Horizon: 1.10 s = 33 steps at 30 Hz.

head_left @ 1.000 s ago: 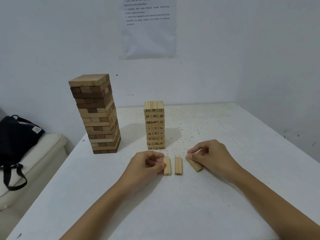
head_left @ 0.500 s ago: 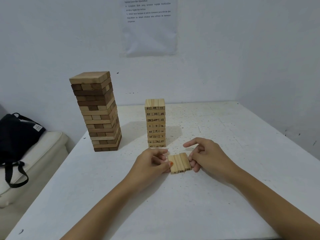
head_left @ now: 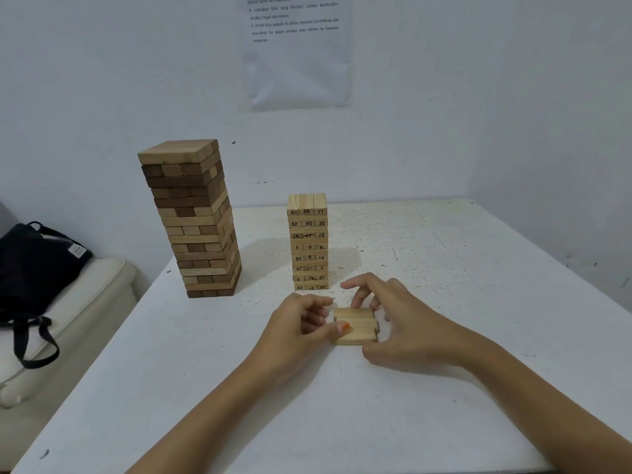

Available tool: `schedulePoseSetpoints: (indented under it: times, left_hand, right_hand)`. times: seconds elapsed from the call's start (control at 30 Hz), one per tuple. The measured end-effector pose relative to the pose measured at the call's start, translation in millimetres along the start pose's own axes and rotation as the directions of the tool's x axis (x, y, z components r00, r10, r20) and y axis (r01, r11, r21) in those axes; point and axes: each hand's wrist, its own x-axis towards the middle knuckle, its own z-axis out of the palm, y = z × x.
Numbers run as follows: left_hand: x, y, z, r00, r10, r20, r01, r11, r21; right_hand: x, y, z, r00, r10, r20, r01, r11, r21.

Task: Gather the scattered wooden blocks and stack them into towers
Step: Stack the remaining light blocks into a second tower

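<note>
On the white table (head_left: 444, 388) the tall two-tone tower (head_left: 191, 220) and the small numbered tower (head_left: 309, 246) already stand, while just in front of the latter we grip what seem the last three loose blocks (head_left: 355, 328) as one flat row between left hand (head_left: 297, 331) and right hand (head_left: 400, 323), not yet stacked.

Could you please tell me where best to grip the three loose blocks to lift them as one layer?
Pinch the three loose blocks across their outer long faces, far and near, coming from above. They lie flat, side by side, seams running left to right, so squeezing across the seams should hold them together. The right hand spans them that way.
</note>
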Motion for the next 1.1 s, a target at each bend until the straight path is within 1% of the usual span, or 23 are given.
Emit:
schedulePoseSetpoints:
  times: [0.1,0.17,0.23,0.37,0.57,0.7,0.97,1.03,1.1]
  left_hand:
    - [-2,0,-2,1.000,-0.006,0.026,0.005,1.000,0.016]
    - [-5,0,-3,0.999,-0.026,0.026,0.026,1.000,0.005]
    - [-7,2,-3,0.999,-0.044,0.024,0.045,0.999,-0.019]
    - [-5,3,-2,0.999,-0.020,0.047,0.021,0.999,-0.025]
    - [-7,6,4,1.000,-0.017,0.005,0.017,0.998,-0.055]
    - [-5,6,3,0.999,-0.018,0.039,0.020,0.999,-0.050]
    - [-5,6,2,0.998,-0.026,0.059,0.029,0.999,-0.038]
    - [-6,7,1,0.998,-0.006,0.058,0.007,1.000,-0.011]
    - [-6,9,-1,0.998,0.057,0.022,-0.059,0.996,0.064]
  right_hand:
    - [1,5,-6,1.000,-0.020,0.008,0.020,0.998,-0.053]
    - [1,8,-9,1.000,0.021,-0.022,-0.022,0.999,-0.045]
    - [0,9,-11,0.996,0.077,-0.042,-0.078,0.997,-0.011]
    - [0,8,-13,0.987,0.153,-0.050,-0.148,0.983,0.106]
    - [0,5,-10,0.982,0.180,-0.049,-0.167,0.963,0.210]
    - [0,4,-9,0.980,0.192,-0.053,-0.175,0.958,0.227]
    - [1,5,-8,0.979,0.199,-0.051,-0.183,0.958,0.219]
    - [0,7,-9,0.981,0.193,-0.029,-0.184,0.964,0.193]
    - [-1,10,-13,0.983,0.184,0.002,-0.183,0.974,0.136]
